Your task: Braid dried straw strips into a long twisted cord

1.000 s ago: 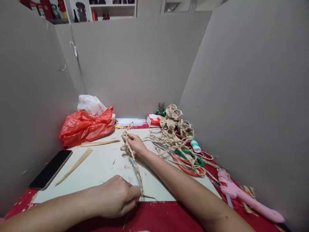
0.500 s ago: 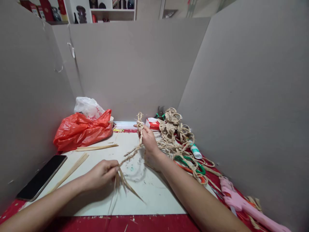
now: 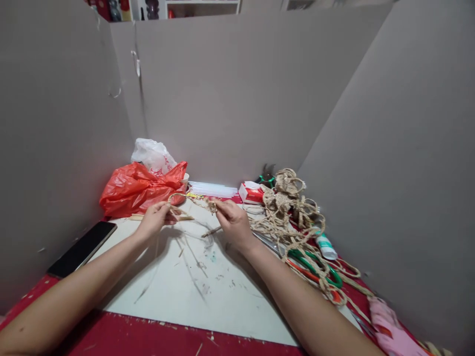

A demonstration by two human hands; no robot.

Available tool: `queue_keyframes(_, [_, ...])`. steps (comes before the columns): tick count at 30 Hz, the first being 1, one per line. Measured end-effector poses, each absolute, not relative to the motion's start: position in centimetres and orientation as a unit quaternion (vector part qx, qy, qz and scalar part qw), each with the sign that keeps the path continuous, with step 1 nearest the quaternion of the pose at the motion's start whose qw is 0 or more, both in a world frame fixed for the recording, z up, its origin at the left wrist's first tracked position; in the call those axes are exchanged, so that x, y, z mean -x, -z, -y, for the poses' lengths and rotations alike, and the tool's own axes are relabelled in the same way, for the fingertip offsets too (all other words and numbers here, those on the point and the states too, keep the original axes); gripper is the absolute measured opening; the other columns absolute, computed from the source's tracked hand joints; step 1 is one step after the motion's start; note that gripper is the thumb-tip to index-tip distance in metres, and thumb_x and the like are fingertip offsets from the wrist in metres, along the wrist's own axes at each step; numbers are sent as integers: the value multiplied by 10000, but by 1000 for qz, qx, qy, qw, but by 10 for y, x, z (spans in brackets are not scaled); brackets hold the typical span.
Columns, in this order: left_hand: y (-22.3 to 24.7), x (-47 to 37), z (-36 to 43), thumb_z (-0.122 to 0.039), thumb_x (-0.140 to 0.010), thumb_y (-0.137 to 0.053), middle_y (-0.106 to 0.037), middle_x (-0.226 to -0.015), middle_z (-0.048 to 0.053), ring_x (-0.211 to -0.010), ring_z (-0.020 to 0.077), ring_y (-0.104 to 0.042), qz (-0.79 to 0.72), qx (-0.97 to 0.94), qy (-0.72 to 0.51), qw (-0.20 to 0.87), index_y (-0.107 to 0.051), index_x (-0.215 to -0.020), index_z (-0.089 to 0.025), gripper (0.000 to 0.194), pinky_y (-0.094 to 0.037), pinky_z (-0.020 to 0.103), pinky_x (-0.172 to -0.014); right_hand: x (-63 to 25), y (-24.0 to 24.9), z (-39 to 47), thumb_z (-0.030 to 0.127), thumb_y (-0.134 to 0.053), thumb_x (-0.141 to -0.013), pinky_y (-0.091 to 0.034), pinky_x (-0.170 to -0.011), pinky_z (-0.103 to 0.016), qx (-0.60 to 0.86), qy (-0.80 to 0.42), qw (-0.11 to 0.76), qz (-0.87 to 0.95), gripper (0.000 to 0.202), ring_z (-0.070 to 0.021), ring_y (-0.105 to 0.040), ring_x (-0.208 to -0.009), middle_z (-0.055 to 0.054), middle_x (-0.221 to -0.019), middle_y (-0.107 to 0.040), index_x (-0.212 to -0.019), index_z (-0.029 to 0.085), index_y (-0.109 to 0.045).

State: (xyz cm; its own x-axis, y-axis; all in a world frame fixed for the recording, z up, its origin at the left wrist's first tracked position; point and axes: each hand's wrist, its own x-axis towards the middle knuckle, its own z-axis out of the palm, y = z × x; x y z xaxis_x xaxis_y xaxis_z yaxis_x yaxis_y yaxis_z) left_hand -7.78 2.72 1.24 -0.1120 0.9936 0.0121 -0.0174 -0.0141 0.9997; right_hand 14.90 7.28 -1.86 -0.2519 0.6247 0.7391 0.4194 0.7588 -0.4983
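A thin braided straw cord (image 3: 193, 199) runs between my two hands above the white board (image 3: 237, 306). Its left end is pinched in the closed fingers of my left hand (image 3: 156, 218), where loose strands hang down, blurred by motion. My right hand (image 3: 234, 223) grips the knotted, looped part of the braid (image 3: 212, 205) between thumb and fingers. Below that hand a short dark twig-like piece (image 3: 211, 232) sticks out to the left; I cannot tell if it belongs to the braid. Flat straw strips (image 3: 187, 217) lie behind my left hand.
Braided cords (image 3: 278, 202) are heaped at the right, over green-handled scissors (image 3: 336, 279) and orange handles. Further right lie a white-and-green bottle (image 3: 326, 245) and a pink glue gun (image 3: 389, 326). A phone (image 3: 82, 248), an orange bag (image 3: 139, 190), glue sticks (image 3: 211, 189) and a small red-and-white box (image 3: 251, 192) surround the board.
My left hand has risen away from me, lifting its end of the braid nearly level with my right hand. The right hand has lowered slightly. The whole view has shifted.
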Motion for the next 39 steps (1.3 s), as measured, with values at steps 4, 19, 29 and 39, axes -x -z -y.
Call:
queue_keyframes(4, [-12, 48, -35, -365, -766, -557, -647, -657, 47, -562, 120, -588, -468, -456, -576, 492, -582, -701, -135, 240, -462, 245, -588, -141, 22, -60, 154, -475, -868, -474, -733, -290, 288, -72, 470, 831, 327, -165, -583, -824, -71, -946, -596, -1134, 250, -639])
queue_keyframes(19, [-1, 13, -33, -372, -823, -481, -443, -525, -58, -443, 83, -390, -432, -486, -615, 446, -410, -630, -200, 268, -327, 224, -463, -123, 17, -40, 90, -481, -714, -395, -611, -253, 335, -128, 454, 816, 117, -150, -514, -655, -25, -711, -549, -724, 189, -543])
queue_keyframes(29, [6, 5, -20, -336, -899, -393, -393, -605, -34, -578, 112, -389, -457, -604, -602, 251, -382, -650, -206, 282, -348, 241, -594, -115, 18, -37, 176, -468, -685, -323, -532, -241, 417, -234, 443, 759, 131, -114, -406, -527, 18, -538, -464, -559, 190, -434])
queue_keyframes(39, [13, 3, -12, -238, -906, -380, -394, -611, -43, -554, 96, -393, -446, -661, -594, 102, -393, -694, -201, 217, -329, 226, -573, -103, 16, -25, 216, -462, -608, -206, -303, -208, 378, -634, 394, 547, 74, -76, -330, -277, 56, -355, -412, -546, 195, -428])
